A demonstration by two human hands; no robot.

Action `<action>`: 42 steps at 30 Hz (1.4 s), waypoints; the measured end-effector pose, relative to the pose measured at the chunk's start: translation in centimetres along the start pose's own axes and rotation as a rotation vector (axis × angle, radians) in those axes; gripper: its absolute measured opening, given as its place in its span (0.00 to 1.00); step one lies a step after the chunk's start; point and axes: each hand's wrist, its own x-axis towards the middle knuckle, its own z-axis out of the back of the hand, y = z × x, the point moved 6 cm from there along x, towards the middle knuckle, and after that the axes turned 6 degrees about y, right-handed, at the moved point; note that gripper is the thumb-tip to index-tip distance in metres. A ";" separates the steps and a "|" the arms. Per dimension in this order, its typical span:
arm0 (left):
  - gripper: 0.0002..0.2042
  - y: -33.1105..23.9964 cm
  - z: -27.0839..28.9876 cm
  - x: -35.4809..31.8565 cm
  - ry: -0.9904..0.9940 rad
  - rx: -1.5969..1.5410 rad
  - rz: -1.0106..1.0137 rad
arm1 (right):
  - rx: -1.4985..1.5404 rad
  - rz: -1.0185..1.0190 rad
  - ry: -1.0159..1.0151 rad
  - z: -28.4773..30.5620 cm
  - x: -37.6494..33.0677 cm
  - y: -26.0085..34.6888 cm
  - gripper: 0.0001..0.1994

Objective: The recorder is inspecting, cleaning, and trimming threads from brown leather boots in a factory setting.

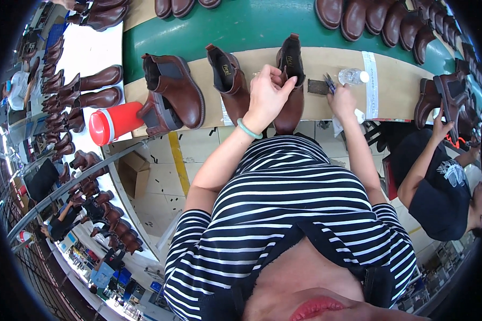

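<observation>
A brown ankle boot stands right in front of me, its dark opening facing up. Over the left side of that opening is my left hand, fingers curled in and thumb tip at the boot's edge; whether anything is pinched there is hidden. A second brown boot stands just left, behind my left wrist. To the right, my right hand is closed around small thread snips, blades pointing up and away. By the snips lie a dark flat block and a clear bottle with a white cap.
More brown boots stand at left beside a red cylindrical container. Beyond the brown paper-covered edge runs a green surface with rows of boots. At right, a person in dark clothing holds a boot.
</observation>
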 end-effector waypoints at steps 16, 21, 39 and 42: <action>0.07 5.6 -2.4 0.7 0.137 -0.866 0.299 | 1.446 0.225 -0.013 4.9 -2.7 0.2 0.13; 0.08 5.9 -2.4 0.4 0.158 -0.916 0.289 | 1.530 0.305 0.375 8.5 -3.4 4.8 0.20; 0.08 8.4 -3.0 1.1 0.328 -1.126 0.353 | -0.084 1.106 -0.088 12.8 -1.7 13.8 0.15; 0.07 8.5 -2.9 1.2 0.348 -1.125 0.342 | -0.159 1.134 -0.063 13.1 -1.7 14.8 0.14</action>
